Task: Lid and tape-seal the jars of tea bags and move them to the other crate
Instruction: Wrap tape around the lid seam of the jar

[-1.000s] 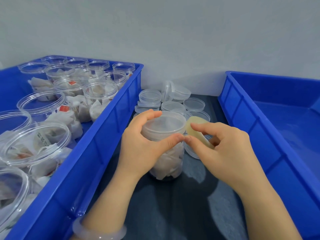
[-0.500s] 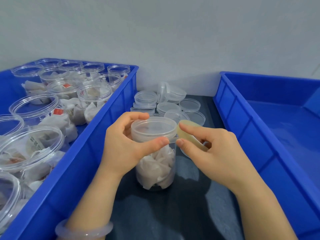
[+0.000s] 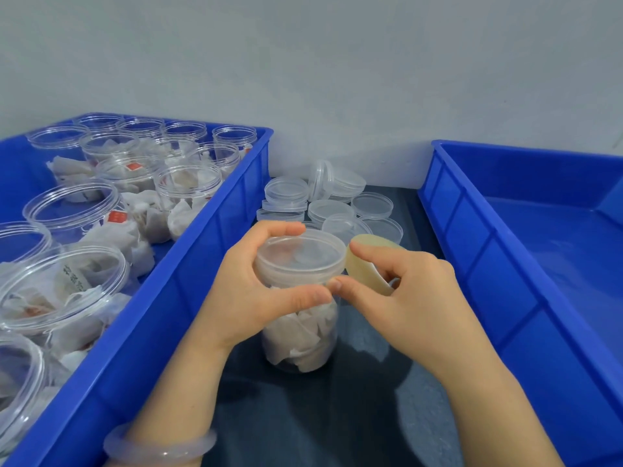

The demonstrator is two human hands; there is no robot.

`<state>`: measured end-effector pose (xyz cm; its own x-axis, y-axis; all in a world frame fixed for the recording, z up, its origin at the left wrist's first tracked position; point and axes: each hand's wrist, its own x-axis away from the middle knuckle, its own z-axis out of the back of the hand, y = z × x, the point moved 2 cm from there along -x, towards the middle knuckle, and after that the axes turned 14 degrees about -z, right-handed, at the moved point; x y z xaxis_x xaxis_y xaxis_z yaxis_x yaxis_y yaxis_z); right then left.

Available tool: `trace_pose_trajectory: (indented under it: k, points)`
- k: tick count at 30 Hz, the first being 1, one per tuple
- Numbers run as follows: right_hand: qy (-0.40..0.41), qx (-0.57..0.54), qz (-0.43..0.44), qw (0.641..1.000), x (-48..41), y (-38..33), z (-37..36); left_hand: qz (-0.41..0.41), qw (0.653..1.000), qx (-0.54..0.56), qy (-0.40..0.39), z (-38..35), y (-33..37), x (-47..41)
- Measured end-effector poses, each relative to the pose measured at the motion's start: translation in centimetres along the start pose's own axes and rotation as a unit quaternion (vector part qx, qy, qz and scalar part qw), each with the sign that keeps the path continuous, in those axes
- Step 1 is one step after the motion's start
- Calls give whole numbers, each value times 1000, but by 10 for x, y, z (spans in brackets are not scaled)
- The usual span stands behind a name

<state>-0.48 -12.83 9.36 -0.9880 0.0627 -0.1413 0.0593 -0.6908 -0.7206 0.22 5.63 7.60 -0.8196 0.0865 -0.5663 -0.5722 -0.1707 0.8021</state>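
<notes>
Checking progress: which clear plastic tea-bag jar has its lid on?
The clear plastic jar the left hand holds; those in the left blue crate stand open.

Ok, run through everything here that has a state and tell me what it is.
Middle jar: upright, lid on, tea bags inside.
Left hand: grips that lid.
Right hand: holds the tape roll beside the lid.
Left-crate jars: unlidded, tea bags inside.
Spare lids: loose, some stacked.
</notes>
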Motion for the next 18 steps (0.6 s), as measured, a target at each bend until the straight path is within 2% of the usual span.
trace_pose_trajectory:
  k: [3, 10, 18]
  points:
    - [8, -6, 2, 1000, 0, 1, -2, 26, 999, -30, 29, -4, -1, -3]
    - [-69, -62, 43, 995, -2, 4, 5, -3, 998, -41, 43, 2, 0, -1]
    - [-98, -85, 24, 991, -1, 0, 1, -37, 998, -37, -21, 0, 5, 0]
